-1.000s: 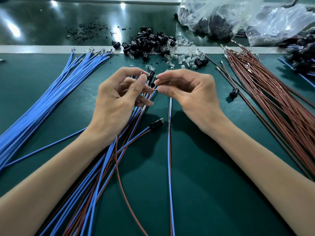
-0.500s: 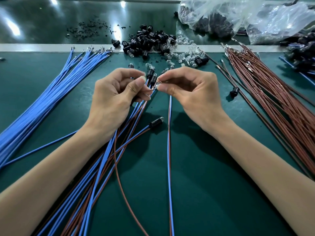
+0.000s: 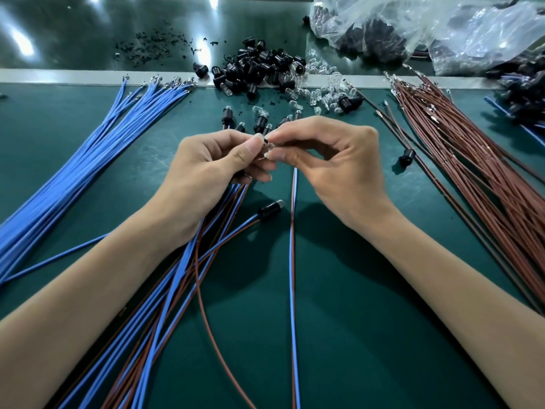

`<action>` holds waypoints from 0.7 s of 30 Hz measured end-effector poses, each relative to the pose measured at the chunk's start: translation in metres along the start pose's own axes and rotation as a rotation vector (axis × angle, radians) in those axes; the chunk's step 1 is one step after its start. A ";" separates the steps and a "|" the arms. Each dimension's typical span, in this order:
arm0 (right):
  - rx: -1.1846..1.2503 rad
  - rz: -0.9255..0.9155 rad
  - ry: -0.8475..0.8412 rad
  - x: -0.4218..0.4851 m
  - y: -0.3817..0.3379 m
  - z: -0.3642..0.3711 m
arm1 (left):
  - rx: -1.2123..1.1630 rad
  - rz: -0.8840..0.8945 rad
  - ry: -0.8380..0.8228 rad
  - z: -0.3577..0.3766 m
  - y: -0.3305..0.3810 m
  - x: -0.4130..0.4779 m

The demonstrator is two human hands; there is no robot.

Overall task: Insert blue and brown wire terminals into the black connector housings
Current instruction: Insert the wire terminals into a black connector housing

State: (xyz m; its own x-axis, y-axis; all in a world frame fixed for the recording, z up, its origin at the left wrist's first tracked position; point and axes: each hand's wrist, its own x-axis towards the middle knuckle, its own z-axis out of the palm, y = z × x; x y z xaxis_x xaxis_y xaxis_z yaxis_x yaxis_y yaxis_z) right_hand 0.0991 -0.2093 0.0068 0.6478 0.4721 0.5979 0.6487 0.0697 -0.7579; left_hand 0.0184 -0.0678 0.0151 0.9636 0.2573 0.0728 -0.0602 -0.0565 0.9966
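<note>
Wires (image 3: 292, 231), one blue, one brown; pinched between left hand (image 3: 206, 172) and right hand (image 3: 336, 169).

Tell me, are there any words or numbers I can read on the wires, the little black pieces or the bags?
None. No word, number or label shows on the blue wires, the brown wires, the black housings, the plastic bags or the green mat. Any marks on the small parts would be too tiny to read.
</note>
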 end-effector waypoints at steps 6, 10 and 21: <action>-0.011 -0.045 0.005 -0.001 -0.001 0.001 | 0.020 -0.003 -0.001 -0.001 0.000 -0.001; -0.093 -0.138 0.043 -0.001 -0.003 0.001 | 0.010 0.000 -0.022 -0.002 0.002 -0.001; -0.071 -0.183 0.040 -0.003 0.001 0.004 | -0.004 -0.005 -0.082 -0.007 0.003 -0.001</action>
State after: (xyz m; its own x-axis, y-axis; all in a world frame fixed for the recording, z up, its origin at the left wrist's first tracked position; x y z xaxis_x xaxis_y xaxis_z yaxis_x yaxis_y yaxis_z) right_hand 0.0965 -0.2078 0.0027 0.5313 0.4219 0.7346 0.7825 0.0879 -0.6164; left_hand 0.0151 -0.0620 0.0179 0.9819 0.1782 0.0644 -0.0561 -0.0516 0.9971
